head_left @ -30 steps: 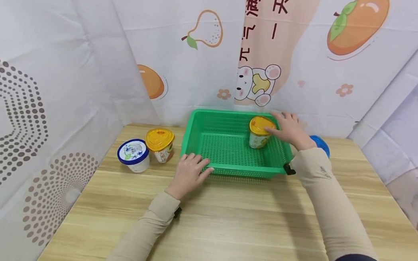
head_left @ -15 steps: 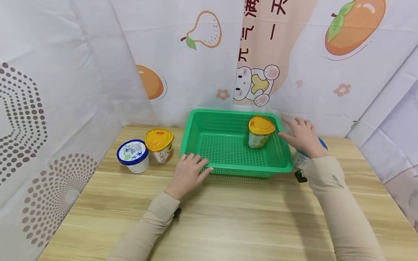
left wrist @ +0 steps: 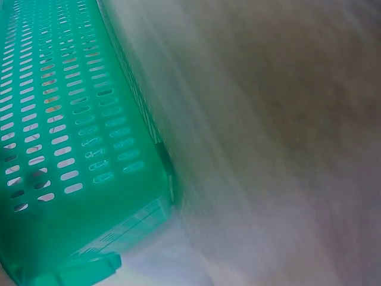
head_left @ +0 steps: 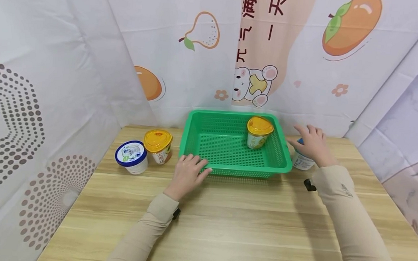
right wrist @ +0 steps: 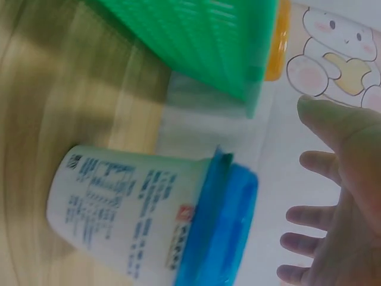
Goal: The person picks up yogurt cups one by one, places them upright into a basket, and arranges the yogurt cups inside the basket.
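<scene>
In the head view my left hand (head_left: 188,174) rests on the near left rim of the green plastic basket (head_left: 228,169). One yogurt cup with an orange lid (head_left: 258,133) stands inside the basket at its right end. To the right of the basket, my right hand (head_left: 313,147) hovers with fingers spread over a white cup with a blue lid (head_left: 303,161). The right wrist view shows this blue-lidded cup (right wrist: 137,208) whole, with the right hand (right wrist: 345,196) above its lid and nothing between the fingers.
On the left of the wooden table (head_left: 225,223) stand a white tub with a dark blue lid (head_left: 132,157) and another orange-lidded cup (head_left: 159,146), side by side. A printed curtain (head_left: 205,78) hangs right behind the basket.
My right hand has moved right, from the orange-lidded cup inside the basket to above the blue-lidded cup. That cup stays in the basket. The left hand has kept its place on the rim.
</scene>
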Motion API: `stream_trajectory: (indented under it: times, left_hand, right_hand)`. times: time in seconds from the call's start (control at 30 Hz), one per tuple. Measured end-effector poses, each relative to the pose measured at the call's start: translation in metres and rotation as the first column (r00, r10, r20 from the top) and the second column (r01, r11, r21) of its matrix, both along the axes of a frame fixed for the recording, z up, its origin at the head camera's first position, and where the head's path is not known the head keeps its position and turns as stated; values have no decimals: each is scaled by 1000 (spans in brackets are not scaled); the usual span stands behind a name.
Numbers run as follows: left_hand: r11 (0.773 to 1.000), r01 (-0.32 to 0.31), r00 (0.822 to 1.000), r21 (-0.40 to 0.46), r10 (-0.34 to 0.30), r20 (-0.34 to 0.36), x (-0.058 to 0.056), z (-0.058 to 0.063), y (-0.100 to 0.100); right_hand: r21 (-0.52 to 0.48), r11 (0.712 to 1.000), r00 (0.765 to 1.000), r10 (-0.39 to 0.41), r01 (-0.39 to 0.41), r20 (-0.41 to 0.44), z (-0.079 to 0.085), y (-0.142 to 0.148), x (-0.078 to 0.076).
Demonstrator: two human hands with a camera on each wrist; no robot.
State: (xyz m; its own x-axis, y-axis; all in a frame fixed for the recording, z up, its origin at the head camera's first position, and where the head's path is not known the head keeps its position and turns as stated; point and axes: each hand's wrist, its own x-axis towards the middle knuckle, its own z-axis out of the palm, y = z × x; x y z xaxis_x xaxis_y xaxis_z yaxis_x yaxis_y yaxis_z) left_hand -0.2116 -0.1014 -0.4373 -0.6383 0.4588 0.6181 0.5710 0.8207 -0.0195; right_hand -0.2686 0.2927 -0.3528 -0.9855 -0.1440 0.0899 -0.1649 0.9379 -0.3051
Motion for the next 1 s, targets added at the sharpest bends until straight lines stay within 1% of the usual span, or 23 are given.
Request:
stream_trajectory:
  times: [0.13, 0.33, 0.43, 0.57, 0.77, 1.0]
  left_hand:
    - [1000, 2, 1000, 4, -2, -15, 0, 0, -1]
    - [1000, -6, 1000, -4, 6, -3, 0, 0, -2]
    - [1000, -7, 1000, -3, 7, -8, 0, 0, -1]
    - [1000, -9, 1000, -8, 9, 3, 1, -1, -1]
    - [1000, -11, 1000, -13, 11, 21, 1, -1, 0]
    - [1000, -11, 1000, -11, 11, 13, 1, 0, 0]
  right_hand:
    - [-5, 1000, 1000, -10, 10, -16, -4, 4, 4]
    - [21, 999, 999, -36, 37, -33, -10, 8, 6]
    - [35, 998, 998, -48, 50, -44, -14, 10, 6]
    - [49, 997, 997, -58, 61, -51, -20, 13, 7]
    - [41, 996, 996, -71, 73, -53, -27, 16, 9]
    - [32, 996, 994, -81, 83, -72, -35, 20, 7]
